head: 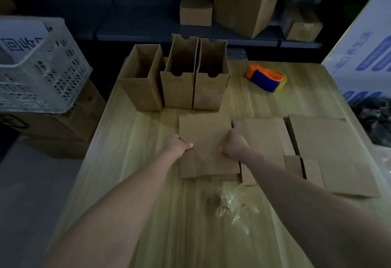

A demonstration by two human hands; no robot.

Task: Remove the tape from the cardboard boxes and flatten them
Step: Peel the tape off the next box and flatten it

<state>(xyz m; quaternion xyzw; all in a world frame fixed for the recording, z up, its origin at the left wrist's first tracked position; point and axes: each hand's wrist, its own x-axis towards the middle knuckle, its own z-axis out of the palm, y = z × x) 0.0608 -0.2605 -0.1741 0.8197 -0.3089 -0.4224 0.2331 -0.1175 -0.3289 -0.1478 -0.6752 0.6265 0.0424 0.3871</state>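
Note:
A flattened cardboard box point(206, 134) lies at the middle of the wooden table point(131, 161). My left hand point(176, 143) grips its left edge and my right hand point(234, 146) grips its right edge, thumbs on top. Two more flattened boxes point(264, 138) point(330, 153) lie to the right, partly overlapping. Three open upright boxes point(143, 81) point(179, 81) point(211, 83) stand in a row at the far side. A crumpled wad of clear tape point(229, 204) lies near me, in front of the held box.
An orange and blue tape dispenser point(266, 78) sits at the far right of the table. A white plastic crate point(40, 66) rests on cartons to the left. More cardboard boxes point(245, 5) stand on a dark shelf behind. A white printed board point(364, 56) leans at the right.

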